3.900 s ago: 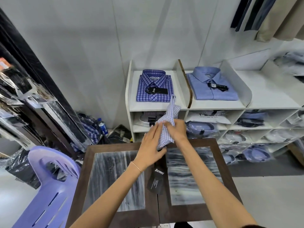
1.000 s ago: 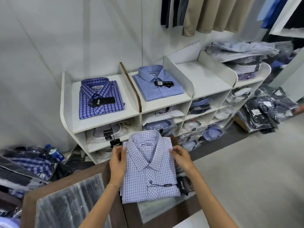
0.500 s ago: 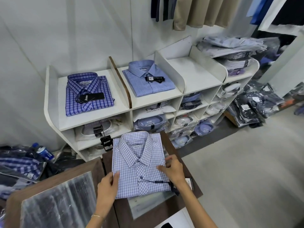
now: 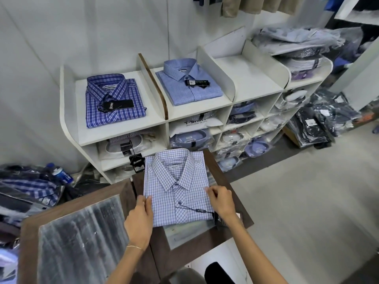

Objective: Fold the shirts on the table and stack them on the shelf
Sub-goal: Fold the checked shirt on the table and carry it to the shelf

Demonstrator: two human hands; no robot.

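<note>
A folded light-blue checked shirt [image 4: 176, 181] lies collar-up on the far right corner of the wooden table [image 4: 225, 175], its black tag [image 4: 219, 219] beside the lower right corner. My left hand [image 4: 140, 219] holds its left edge, thumb on top. My right hand [image 4: 222, 200] pinches its right edge with curled fingers. Beyond the table stands the white shelf [image 4: 123, 131]. Its top holds a folded dark blue plaid shirt [image 4: 114, 103] on the left and a folded light blue shirt [image 4: 188, 85] in the middle.
The shelf's third top compartment [image 4: 252, 78] holds nothing; the lower cubbies hold bagged shirts. Bagged clothes lie on the floor at the left [image 4: 26, 191] with a bottle [image 4: 61, 175], and at the right [image 4: 320, 124]. Glass insets [image 4: 82, 242] cover the table top.
The shirt, held up a second ago, now lies on the table. My hands have slid from its lower edge up to its two sides. The view has shifted slightly.
</note>
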